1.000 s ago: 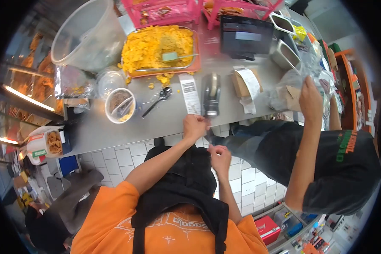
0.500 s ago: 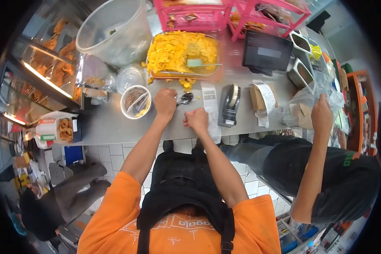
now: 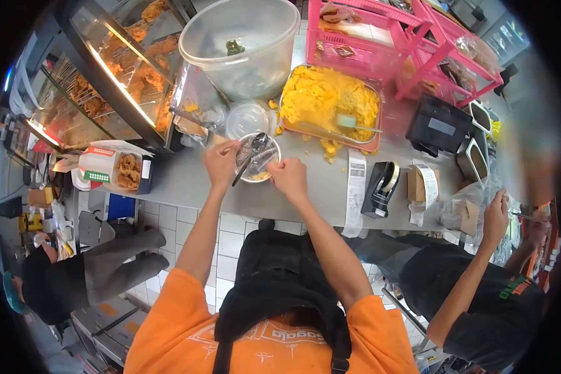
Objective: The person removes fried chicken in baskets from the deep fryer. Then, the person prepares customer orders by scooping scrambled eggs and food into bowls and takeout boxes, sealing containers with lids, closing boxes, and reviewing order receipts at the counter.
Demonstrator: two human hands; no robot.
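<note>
A white round bowl (image 3: pixel 275 147) stands on the steel counter, with brown and yellow food inside under something clear and shiny. Across it lies a black spoon (image 3: pixel 250 156), its handle slanting over the near left rim. My left hand (image 3: pixel 221 164) is closed, fingertips at the bowl's left rim. On the opposite side my right hand (image 3: pixel 289 177) pinches at the right rim, close to the yellow food. Exactly what sits between the fingertips is partly hidden. A clear round lid (image 3: pixel 247 119) rests just behind the bowl.
Behind are a tray of yellow food (image 3: pixel 318 93), a large clear tub (image 3: pixel 246 75) and pink racks (image 3: pixel 355 53). A tape dispenser (image 3: pixel 380 190) and receipt (image 3: pixel 355 187) lie right. A fried-food box (image 3: pixel 115 168) stands left. A co-worker's arm (image 3: pixel 480 249) reaches in right.
The black spoon has gone from the counter into the bowl. Both my hands have moved to the bowl's sides. The view has shifted left. The co-worker's hand stays near the clear bag.
</note>
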